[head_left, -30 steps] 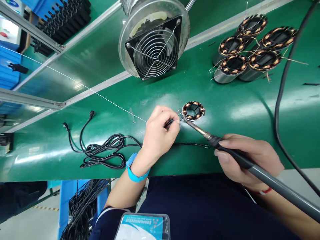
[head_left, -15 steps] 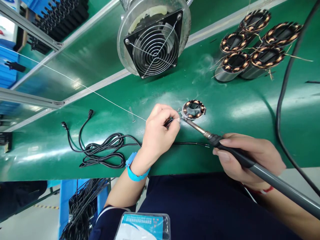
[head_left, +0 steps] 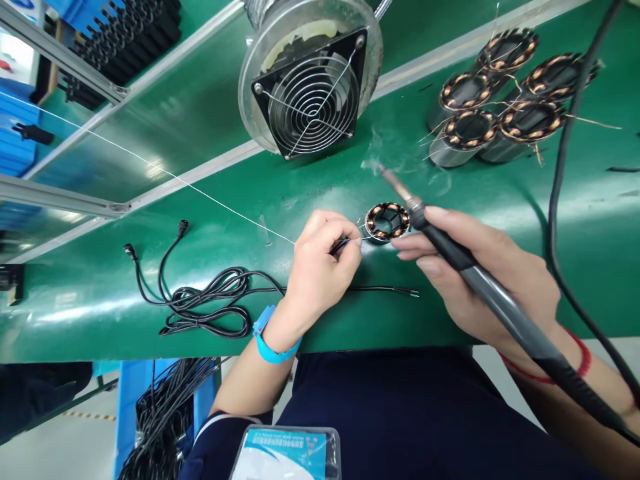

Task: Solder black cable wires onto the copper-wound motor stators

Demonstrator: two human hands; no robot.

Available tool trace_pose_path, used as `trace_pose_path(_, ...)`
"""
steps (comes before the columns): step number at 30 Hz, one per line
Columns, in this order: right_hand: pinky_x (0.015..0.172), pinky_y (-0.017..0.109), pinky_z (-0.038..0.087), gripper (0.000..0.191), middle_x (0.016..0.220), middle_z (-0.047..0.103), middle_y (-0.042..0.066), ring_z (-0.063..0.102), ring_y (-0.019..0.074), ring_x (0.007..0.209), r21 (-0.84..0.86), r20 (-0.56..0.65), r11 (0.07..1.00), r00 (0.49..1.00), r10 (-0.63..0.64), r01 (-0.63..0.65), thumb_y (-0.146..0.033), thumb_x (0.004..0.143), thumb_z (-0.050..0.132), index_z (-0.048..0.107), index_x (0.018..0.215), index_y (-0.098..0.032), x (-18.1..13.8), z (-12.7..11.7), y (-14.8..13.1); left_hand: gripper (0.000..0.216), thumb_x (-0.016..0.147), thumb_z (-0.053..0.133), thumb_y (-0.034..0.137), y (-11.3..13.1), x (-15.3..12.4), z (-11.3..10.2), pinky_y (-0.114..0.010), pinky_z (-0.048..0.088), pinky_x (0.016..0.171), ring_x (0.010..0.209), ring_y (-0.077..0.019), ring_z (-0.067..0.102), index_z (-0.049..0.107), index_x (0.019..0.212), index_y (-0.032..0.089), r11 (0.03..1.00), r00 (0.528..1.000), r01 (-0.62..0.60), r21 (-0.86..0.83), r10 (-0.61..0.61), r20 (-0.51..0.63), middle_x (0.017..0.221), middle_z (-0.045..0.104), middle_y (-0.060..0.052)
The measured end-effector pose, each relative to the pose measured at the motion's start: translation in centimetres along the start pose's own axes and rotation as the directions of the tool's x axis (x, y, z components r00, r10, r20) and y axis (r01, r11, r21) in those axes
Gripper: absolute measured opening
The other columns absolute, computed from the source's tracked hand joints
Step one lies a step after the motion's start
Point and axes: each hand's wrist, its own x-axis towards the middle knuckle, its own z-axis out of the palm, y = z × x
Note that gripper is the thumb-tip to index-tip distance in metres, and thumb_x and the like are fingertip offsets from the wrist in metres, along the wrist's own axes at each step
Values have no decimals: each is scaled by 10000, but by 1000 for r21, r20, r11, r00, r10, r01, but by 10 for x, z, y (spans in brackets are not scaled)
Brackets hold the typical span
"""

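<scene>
My left hand (head_left: 325, 260) is closed in a pinch around the end of a black cable (head_left: 340, 245), just left of a copper-wound stator (head_left: 387, 221) standing on the green bench. A thin pale wire (head_left: 220, 202) runs from the upper left into the same hand and looks like solder. My right hand (head_left: 495, 280) grips a soldering iron (head_left: 465, 263) like a pen. The iron's tip is raised above and beyond the stator, apart from it, with smoke around it. Another black cable (head_left: 225, 293) lies coiled to the left, its stripped end showing right of my left hand.
A round fume extractor with a fan grille (head_left: 313, 115) hangs over the back of the bench. Several stators (head_left: 470, 130) stand at the back right. The iron's black cord (head_left: 555, 220) arcs down the right side. A blue bin (head_left: 131, 400) of cables sits below the bench at left.
My right hand has lifted the soldering iron up and away from the wires beside the stator. My left hand has stayed almost still, keeping its pinch.
</scene>
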Motion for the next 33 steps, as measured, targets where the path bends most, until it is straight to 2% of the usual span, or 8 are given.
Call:
trace_pose_path(7, 862, 338, 554, 441, 1138, 714, 27, 682, 204, 1052, -130, 156, 991, 988, -5, 25, -192, 931, 552, 462, 1359, -248, 17, -2, -3, 200, 755, 574, -31, 0, 0, -1, -216, 436, 646, 765, -100, 528, 578, 716, 166, 1000, 1000, -4, 0, 4, -4, 792, 568, 1)
trace_pose_path(14, 831, 340, 522, 398, 1051, 729, 28, 684, 199, 967, -156, 187, 987, 982, -6, 36, -186, 935, 528, 472, 1327, -236, 19, -1, -1, 202, 762, 563, -26, 0, 0, -1, -221, 452, 664, 780, -101, 540, 575, 713, 169, 999, 1000, 19, -37, -19, 4, 803, 569, -4)
trace_pose_path(17, 836, 362, 520, 400, 1072, 720, 46, 680, 211, 967, -177, 191, 983, 982, -5, 39, -179, 929, 518, 469, 1323, -236, 26, 1, 2, 162, 771, 580, 24, -2, 0, -3, -222, 451, 619, 732, -95, 550, 579, 804, 182, 978, 987, 157, -137, -153, 40, 830, 578, -3)
trace_pose_path(19, 832, 394, 520, 405, 1105, 705, 67, 669, 239, 995, -194, 228, 979, 974, -17, 62, -185, 914, 522, 470, 1313, -227, 32, 4, 7, 196, 776, 597, 75, -3, 0, -6, -209, 440, 540, 642, -78, 548, 555, 926, 195, 891, 930, 367, -269, -341, 139, 866, 593, 0)
trace_pose_path(21, 857, 426, 515, 407, 1153, 682, 91, 646, 263, 1053, -183, 287, 977, 956, -54, 110, -184, 896, 520, 472, 1300, -209, 38, 8, 13, 178, 790, 608, 142, -6, 2, -10, -196, 419, 469, 548, -66, 535, 529, 942, 190, 732, 811, 581, -355, -484, 329, 822, 599, 8)
trace_pose_path(24, 894, 440, 505, 403, 1163, 672, 93, 632, 261, 1081, -133, 331, 976, 936, -118, 170, -158, 872, 501, 482, 1272, -201, 42, 14, 23, 111, 800, 624, 243, -10, 6, -15, -172, 345, 429, 471, -50, 461, 544, 797, 166, 567, 688, 723, -396, -531, 495, 619, 531, 43)
trace_pose_path(28, 870, 431, 504, 477, 1052, 704, 61, 650, 248, 982, -109, 300, 981, 946, -120, 159, -155, 828, 533, 462, 1296, -212, 40, 17, 28, 145, 748, 655, 266, -14, 10, -15, -179, 263, 450, 494, -38, 375, 592, 688, 150, 491, 712, 694, -526, -575, 403, 584, 522, 37)
trace_pose_path(33, 885, 426, 488, 510, 1069, 712, 51, 648, 241, 985, -56, 273, 988, 954, -127, 147, -167, 828, 544, 432, 1320, -244, 34, 13, 28, 197, 619, 781, 258, -9, 14, -8, -210, 353, 531, 524, -51, 425, 618, 627, 148, 446, 680, 719, -532, -608, 410, 555, 544, 43)
